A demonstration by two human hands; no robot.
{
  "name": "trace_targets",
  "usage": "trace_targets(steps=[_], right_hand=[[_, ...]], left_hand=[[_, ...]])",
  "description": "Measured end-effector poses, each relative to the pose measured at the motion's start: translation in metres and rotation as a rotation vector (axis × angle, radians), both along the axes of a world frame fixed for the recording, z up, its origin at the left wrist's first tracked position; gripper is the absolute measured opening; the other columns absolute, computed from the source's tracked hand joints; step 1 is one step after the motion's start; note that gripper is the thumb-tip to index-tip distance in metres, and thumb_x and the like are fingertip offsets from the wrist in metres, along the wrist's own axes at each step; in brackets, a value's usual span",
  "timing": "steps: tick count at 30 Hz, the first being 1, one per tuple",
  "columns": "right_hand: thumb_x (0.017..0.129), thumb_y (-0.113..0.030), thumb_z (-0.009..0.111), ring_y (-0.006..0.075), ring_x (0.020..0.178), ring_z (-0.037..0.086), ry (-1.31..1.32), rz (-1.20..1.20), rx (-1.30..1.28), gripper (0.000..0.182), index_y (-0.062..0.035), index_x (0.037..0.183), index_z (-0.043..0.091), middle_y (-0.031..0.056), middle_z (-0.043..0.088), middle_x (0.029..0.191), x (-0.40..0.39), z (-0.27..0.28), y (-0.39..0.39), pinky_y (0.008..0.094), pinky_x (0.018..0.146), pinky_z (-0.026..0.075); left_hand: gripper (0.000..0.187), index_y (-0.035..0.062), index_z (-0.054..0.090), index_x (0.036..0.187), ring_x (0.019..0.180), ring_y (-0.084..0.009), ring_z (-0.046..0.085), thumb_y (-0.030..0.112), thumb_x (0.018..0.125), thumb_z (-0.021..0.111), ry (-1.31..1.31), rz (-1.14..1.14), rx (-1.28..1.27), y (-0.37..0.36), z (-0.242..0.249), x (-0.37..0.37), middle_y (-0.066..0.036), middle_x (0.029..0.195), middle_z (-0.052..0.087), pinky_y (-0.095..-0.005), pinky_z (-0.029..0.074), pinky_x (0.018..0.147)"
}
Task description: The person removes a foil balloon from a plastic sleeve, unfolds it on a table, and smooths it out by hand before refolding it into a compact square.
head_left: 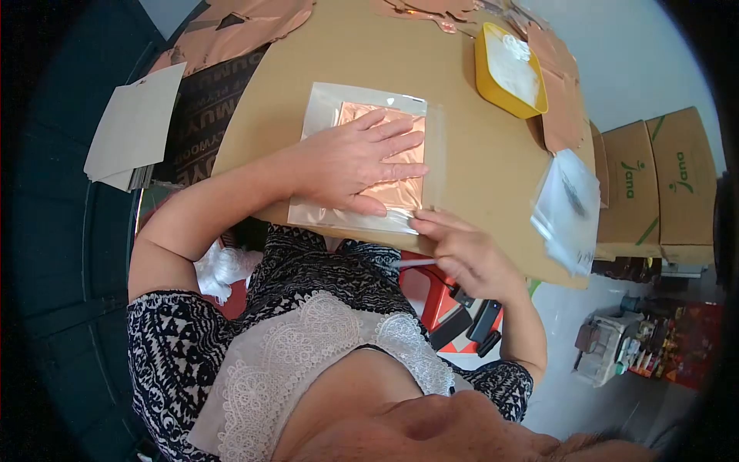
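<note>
A clear plastic bag (pixel 315 123) lies on the cardboard-covered table in front of me, with shiny copper-coloured sheets (pixel 408 192) inside it. Pressed flat on top of the bag is my left hand (pixel 358 162), its fingers spread and pointing right. My right hand (pixel 466 250) is at the bag's lower right corner, fingers bent, with the fingertips touching the bag's edge. A thin whitish strip (pixel 416 263) sticks out to the left from its curled fingers; what it is I cannot make out.
A yellow tub (pixel 483 81) with white contents stands at the far right of the table (pixel 477 169). Copper-coloured sheets (pixel 246 31) lie along the back. Clear plastic bags (pixel 566 208) rest on the right edge, white cards (pixel 135 127) at left. Cardboard boxes (pixel 654 185) stand beyond.
</note>
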State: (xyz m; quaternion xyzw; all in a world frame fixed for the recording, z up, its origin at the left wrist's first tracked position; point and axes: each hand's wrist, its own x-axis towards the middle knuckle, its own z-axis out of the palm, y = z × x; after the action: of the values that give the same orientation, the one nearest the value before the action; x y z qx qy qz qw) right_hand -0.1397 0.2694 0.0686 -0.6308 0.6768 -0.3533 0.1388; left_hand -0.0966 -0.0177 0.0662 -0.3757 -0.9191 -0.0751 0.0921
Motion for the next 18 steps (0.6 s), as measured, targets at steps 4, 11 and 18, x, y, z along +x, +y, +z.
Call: trace_targets(steps=[4, 11, 18], right_hand=[[0.086, -0.005, 0.061, 0.0360, 0.084, 0.064, 0.017, -0.627, 0.057, 0.004, -0.0010, 0.085, 0.060, 0.0190, 0.064, 0.086, -0.013, 0.008, 0.012, 0.0466, 0.076, 0.048], [0.088, -0.008, 0.061, 0.0376, 0.058, 0.059, 0.436, -0.741, -0.074, 0.010, -0.0024, 0.082, 0.058, 0.0195, 0.058, 0.062, -0.068, -0.014, -0.026, 0.0454, 0.063, 0.047], [0.086, -0.007, 0.063, 0.0358, 0.056, 0.058, 0.560, -0.684, -0.076, 0.010, -0.0039, 0.080, 0.056, 0.0174, 0.058, 0.060, -0.076, -0.015, -0.036, 0.0445, 0.062, 0.046]], left_hand=[[0.072, 0.0118, 0.045, 0.142, 0.141, -0.0382, 0.028, 0.046, 0.081, 0.063, 0.010, 0.000, -0.017, 0.001, -0.002, 0.002, -0.022, 0.149, 0.035, -0.0526, 0.019, 0.116], [0.072, 0.0115, 0.044, 0.142, 0.141, -0.0394, 0.028, 0.044, 0.082, 0.063, 0.011, -0.005, -0.009, 0.006, -0.004, 0.001, -0.023, 0.149, 0.034, -0.0528, 0.018, 0.116], [0.069, 0.0109, 0.046, 0.142, 0.141, -0.0381, 0.027, 0.047, 0.084, 0.060, 0.023, 0.007, -0.024, 0.010, -0.001, 0.003, -0.023, 0.148, 0.036, -0.0524, 0.019, 0.116]])
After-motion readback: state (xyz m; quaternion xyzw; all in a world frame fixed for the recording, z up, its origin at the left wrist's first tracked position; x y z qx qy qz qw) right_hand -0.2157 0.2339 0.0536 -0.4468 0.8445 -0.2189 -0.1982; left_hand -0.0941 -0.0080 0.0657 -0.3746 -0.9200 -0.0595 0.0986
